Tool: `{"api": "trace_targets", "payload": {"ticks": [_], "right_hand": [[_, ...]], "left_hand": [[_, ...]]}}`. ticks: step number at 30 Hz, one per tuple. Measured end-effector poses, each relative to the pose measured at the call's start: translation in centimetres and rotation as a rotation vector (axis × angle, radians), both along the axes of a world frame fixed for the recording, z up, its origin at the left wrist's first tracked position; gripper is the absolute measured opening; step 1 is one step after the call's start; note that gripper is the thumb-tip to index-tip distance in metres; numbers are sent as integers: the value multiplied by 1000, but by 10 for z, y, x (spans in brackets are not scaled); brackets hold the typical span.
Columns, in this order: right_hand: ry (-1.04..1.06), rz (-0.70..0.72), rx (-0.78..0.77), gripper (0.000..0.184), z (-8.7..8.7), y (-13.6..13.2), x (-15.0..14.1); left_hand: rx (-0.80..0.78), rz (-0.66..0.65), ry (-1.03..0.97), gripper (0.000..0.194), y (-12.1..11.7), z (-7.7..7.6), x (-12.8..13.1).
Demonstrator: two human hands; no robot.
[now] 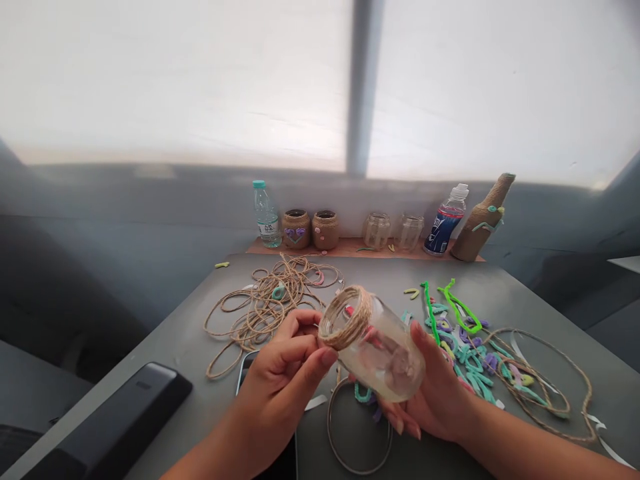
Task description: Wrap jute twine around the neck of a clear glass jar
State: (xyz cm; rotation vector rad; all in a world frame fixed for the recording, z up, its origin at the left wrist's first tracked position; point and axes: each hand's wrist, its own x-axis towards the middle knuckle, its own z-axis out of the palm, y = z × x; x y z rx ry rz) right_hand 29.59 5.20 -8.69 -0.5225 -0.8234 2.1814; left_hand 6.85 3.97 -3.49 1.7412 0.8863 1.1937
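Observation:
Both hands hold a clear glass jar tilted on its side above the table, its mouth pointing up and left. Jute twine is wound in tight rows around its neck. My left hand grips the twine-wrapped neck with its fingers curled. From below, my right hand cradles the jar's body, fingers spread under the glass. A loose tangle of jute twine lies on the table beyond my left hand. The twine's free end is hidden.
Green and pastel pipe cleaners lie right, among more twine. A phone and a wire hoop sit under my hands. A back shelf holds bottles and jars. A black case lies front left.

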Motion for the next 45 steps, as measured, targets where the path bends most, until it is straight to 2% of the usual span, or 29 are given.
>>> {"api": "trace_targets", "payload": {"ticks": [6, 12, 15, 19, 22, 26, 28, 32, 35, 38, 41, 43, 45], "right_hand": [[51, 86, -86, 80, 4, 4, 0], [60, 180, -117, 90, 6, 6, 0], [17, 111, -121, 86, 12, 4, -2], [-58, -76, -115, 78, 18, 1, -6], [-109, -152, -17, 71, 16, 0, -7], [-213, -224, 305, 65, 9, -2, -4], [-252, -237, 367, 67, 7, -3, -2], [-159, -175, 258, 69, 5, -3, -3], [-109, -59, 161, 79, 4, -2, -3], [-90, 32, 74, 80, 4, 0, -2], [-98, 97, 63, 83, 5, 2, -1], [-137, 67, 106, 86, 5, 2, -2], [-232, -47, 190, 79, 5, 1, -3]], "left_hand": [[-32, -15, -1, 43, 4, -1, -3], [-69, -15, -2, 40, 2, -3, -4], [-65, -9, -11, 41, -1, -4, -4], [-48, 22, -8, 37, -1, -6, -1], [-66, 43, -5, 35, -1, -6, 1], [-69, 73, -13, 37, -1, -4, 1], [-70, 73, -25, 40, -2, -3, 2], [-78, 26, -24, 38, -3, -4, 3], [-80, 3, -29, 35, -2, -3, 3], [-78, 7, -52, 38, -3, -2, 2], [-73, 27, -56, 39, -3, -1, 0], [-74, 34, -51, 41, -3, -1, 0], [-75, 40, -51, 42, -2, -1, 0]]}}
